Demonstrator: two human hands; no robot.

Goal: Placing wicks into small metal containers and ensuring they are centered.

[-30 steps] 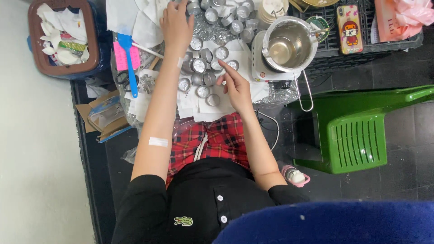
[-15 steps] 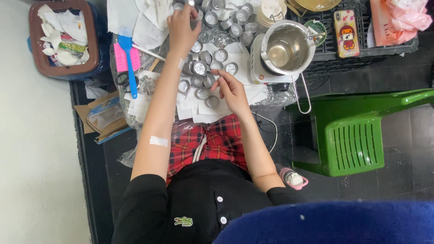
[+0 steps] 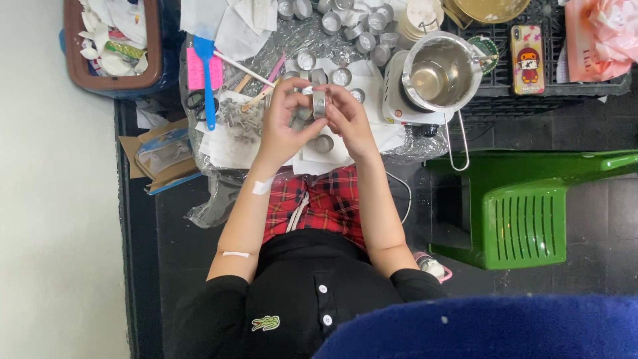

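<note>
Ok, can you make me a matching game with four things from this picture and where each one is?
Things:
1. small metal cup
2. blue spatula
3. steel pot
4. green plastic chair

Places:
A. on the dark floor, to the right of the person
B. held between the left hand and the right hand
C. on a white hot plate, its wire handle pointing toward the person
D. lying on the table next to a pink card

Pairs: 1-B, 2-D, 3-C, 4-A

Home craft workspace, candle-making setup. Low desk [image 3: 219,149] holds small round metal tealight cups [image 3: 372,30] and steel melting pot [image 3: 442,63]. Green plastic stool [image 3: 525,206] alongside.
</note>
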